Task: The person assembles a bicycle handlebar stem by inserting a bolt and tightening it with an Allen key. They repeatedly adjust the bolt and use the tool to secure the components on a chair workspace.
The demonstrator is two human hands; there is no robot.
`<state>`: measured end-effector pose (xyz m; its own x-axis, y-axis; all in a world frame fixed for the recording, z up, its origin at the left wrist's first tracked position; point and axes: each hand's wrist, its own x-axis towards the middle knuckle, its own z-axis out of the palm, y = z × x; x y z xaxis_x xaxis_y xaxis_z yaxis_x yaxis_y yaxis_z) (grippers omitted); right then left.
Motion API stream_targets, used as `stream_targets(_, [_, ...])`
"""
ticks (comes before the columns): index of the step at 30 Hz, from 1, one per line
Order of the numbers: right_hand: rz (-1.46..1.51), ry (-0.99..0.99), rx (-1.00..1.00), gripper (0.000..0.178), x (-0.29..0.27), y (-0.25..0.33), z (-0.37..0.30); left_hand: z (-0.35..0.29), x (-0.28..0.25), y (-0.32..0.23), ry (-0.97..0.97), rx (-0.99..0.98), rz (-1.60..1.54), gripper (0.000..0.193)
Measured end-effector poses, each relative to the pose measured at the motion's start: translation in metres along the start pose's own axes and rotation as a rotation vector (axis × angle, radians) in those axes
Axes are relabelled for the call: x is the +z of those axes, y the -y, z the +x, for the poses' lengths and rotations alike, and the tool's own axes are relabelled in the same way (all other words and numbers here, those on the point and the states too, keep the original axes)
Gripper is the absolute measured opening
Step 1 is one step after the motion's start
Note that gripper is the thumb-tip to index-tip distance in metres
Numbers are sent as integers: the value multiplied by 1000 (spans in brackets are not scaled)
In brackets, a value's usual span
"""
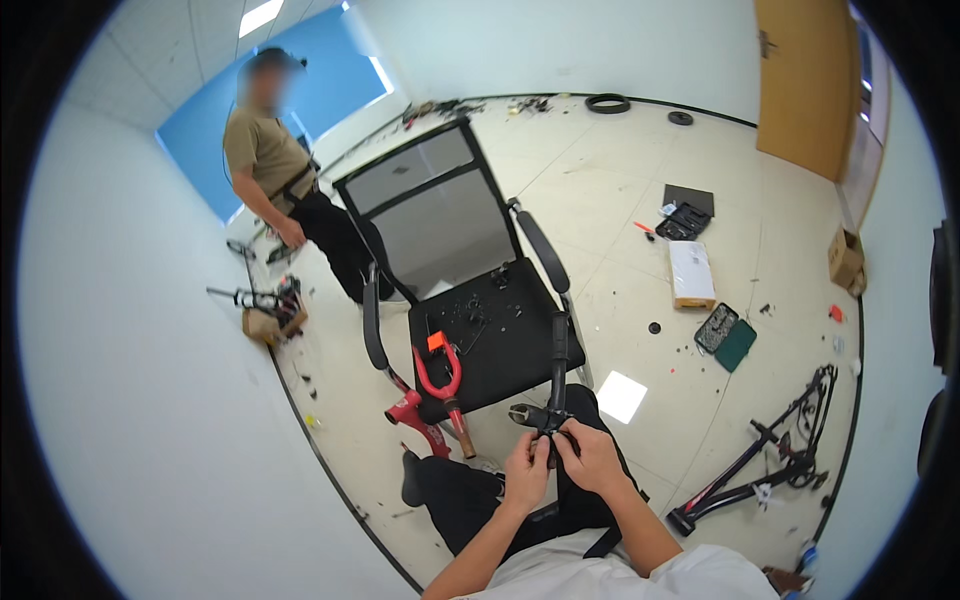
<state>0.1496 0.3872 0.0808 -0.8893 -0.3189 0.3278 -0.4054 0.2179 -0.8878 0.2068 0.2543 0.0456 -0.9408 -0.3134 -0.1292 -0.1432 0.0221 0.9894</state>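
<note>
White shirt cloth (pixel 705 575) lies nearest. Just beyond, the left hand (pixel 527 472) and right hand (pixel 592 460) pinch the near end of a black bar (pixel 559 372); most of its length extends past the fingertips, toward the far chair (pixel 490 375). Left of it rests a red fork (pixel 445 393).

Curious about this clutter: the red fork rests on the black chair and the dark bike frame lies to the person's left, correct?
No: the head view shows the dark bike frame to the person's right; the red fork does rest on the black chair.
</note>
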Motion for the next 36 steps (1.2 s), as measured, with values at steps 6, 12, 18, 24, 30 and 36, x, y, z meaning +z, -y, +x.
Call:
stream_targets(6, [21,-153,-28,15,-23,24,-61,-56,24,-29,59,122,114,23])
stream_targets(12, [-25,-134,-172,27,-26,71,-71,-103,24,-54,-119,482,179,17])
stream_targets(18, [121,-52,-199,46,-22,92,-109,-167,20,-65,-304,632,343,18])
stream_targets(24, [443,33,-167,52,-9,92,-114,-172,7,-52,-273,644,406,22])
stream_targets(30, [681,-71,-87,50,-11,71,-105,-156,4,-36,23,529,113,38])
stream_targets(36, [781,35,14,49,-16,75,-108,-136,1,-21,64,457,-456,57])
